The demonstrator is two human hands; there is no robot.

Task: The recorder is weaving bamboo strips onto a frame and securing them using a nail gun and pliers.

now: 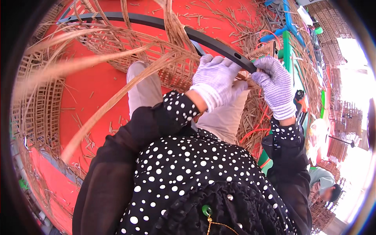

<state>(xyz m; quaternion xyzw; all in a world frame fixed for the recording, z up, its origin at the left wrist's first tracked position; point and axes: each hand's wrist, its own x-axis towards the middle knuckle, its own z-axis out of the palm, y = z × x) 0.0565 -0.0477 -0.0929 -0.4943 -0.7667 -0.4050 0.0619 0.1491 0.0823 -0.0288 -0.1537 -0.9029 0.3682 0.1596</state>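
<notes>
A black bar with small holes (213, 44) runs across the top of the head view, with brown wicker strips wrapped over it. Below it hangs an open lattice of woven brown strips (135, 51). My left hand (217, 80), in a pale striped glove, presses its bent fingers against the bar's lower edge, thumb toward the right. At the bar's right end, my right hand (276, 84) is closed, fingers curled and thumb bent in; what lies in its pinch is mostly hidden. Long loose wicker strips (117, 100) trail from the weave to the left, one blurred.
My legs (144, 84) are under the work. Cut strip pieces (197, 17) litter the red floor. A heap of strips (254, 113) lies right of my knee, beside a green and blue frame (288, 43). Another woven panel (37, 105) stands left. A person (323, 182) bends far right.
</notes>
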